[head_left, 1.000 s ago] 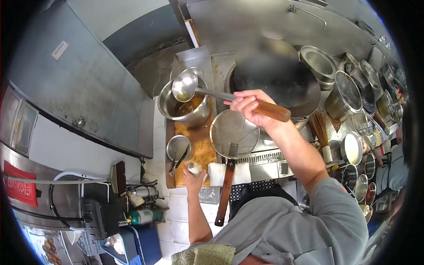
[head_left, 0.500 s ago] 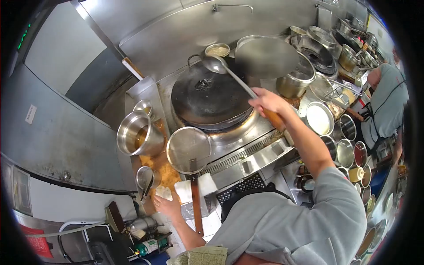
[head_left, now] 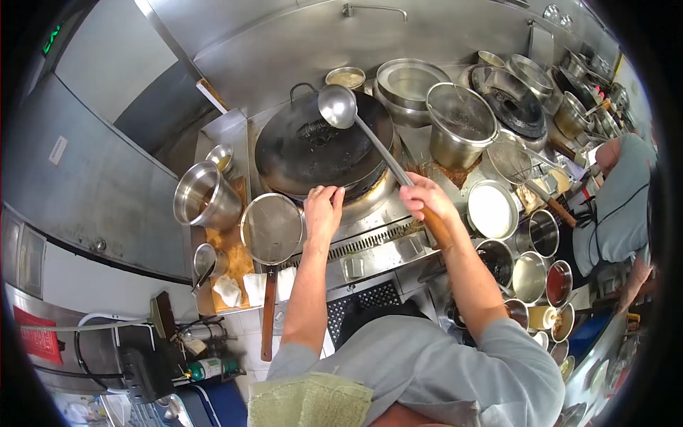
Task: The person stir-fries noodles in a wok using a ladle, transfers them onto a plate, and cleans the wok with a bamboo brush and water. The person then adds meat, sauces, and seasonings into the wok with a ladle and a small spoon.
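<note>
My right hand (head_left: 425,198) is wrapped round the wooden handle of a long metal ladle (head_left: 380,146). The ladle's bowl hangs over the far right part of a large dark wok (head_left: 324,146), which sits on the burner. My left hand (head_left: 324,208) is at the wok's near rim, fingers bent and slightly apart, with nothing visible in them. Whether the fingertips touch the rim I cannot tell. Left of that hand, a round mesh strainer (head_left: 272,229) with a wooden handle lies at the counter's edge. White folded cloths (head_left: 254,288) lie beside its handle.
A steel pot (head_left: 206,196) and a small steel cup (head_left: 211,261) stand on the left. A strainer-topped pot (head_left: 462,128) stands right of the wok. Containers, one with white contents (head_left: 492,210), line the right side. Another person (head_left: 617,206) stands at far right.
My left hand has let go of the white cloth and moved up and right to the wok's near rim. The ladle is still in my right hand. A blurred grey disc beside the wok is gone.
</note>
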### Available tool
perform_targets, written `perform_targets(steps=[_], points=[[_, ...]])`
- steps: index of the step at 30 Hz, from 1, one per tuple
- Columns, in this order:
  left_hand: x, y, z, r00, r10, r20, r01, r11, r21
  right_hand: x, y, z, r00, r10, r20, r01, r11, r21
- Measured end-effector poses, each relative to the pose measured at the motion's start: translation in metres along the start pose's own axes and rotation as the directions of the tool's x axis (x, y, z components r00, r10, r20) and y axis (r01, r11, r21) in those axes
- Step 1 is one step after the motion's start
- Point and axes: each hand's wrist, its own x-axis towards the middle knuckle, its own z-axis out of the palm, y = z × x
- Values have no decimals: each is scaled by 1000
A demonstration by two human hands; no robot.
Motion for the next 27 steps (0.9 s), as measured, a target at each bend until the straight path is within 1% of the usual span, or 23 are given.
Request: perform_targets(steps=[1,4,7,8,10,11,12,13,15,16,17,18,19,20,21,22,23,24,25,26,27], points=[[1,1,2,1000,-1,-29,1,1000,3,0,-2,-1,1000,4,4,-4,997,-78],[3,7,1,999,34,-38,-32,998,62,15,6,1,1000,15,-28,-16,998,-54],[6,0,3,1000,15,-21,-15,999,-36,26,13,8,999,-3,-39,-4,983,-183],[7,4,-4,990,-76,116,79,997,-24,27,14,12,1000,0,-29,-3,996,-91],[-2,9,-2,992,41,-119,-45,998,-35,31,9,19,1000,5,6,-5,997,77],[-9,13,-2,966,92,-241,-101,995,-25,37,7,22,1000,7,30,-12,987,157],[-18,23,-13,963,118,-241,-131,991,-38,47,7,22,999,41,7,-42,960,276],[-32,30,-22,961,145,-235,-161,986,-52,61,14,19,991,19,133,-80,877,473],[-71,21,-14,994,93,-62,-107,954,-280,81,15,27,989,28,146,-104,833,543],[-88,13,-5,988,96,121,-38,909,-415,84,12,34,996,35,78,-60,936,346],[-106,2,2,942,133,308,52,849,-526,82,8,46,1000,27,-2,-26,991,135],[-118,-10,8,819,175,546,187,819,-542,79,6,55,995,-3,-98,-5,997,-82],[-124,-15,16,623,255,740,297,798,-525,80,11,50,984,34,-176,-104,906,-410],[-125,-13,21,564,278,778,307,804,-510,84,28,37,983,-56,-174,-86,700,-709],[-124,-10,25,492,317,811,300,813,-500,90,71,12,806,-565,174,183,-42,-982],[-120,3,22,485,346,803,297,798,-524,80,43,24,976,-219,12,81,306,-948],[-117,14,26,470,381,797,297,782,-549,76,37,26,986,-165,9,50,246,-968],[-126,8,42,423,413,806,283,785,-551,81,45,20,993,-112,29,48,174,-984],[-128,8,61,383,434,816,272,791,-549,75,33,36,999,-48,-16,-12,69,-998],[-122,25,69,268,466,843,231,819,-526,65,25,44,997,-72,-38,-30,111,-993],[-119,36,67,169,464,870,186,852,-490,62,21,49,998,-37,-57,-53,96,-994]])
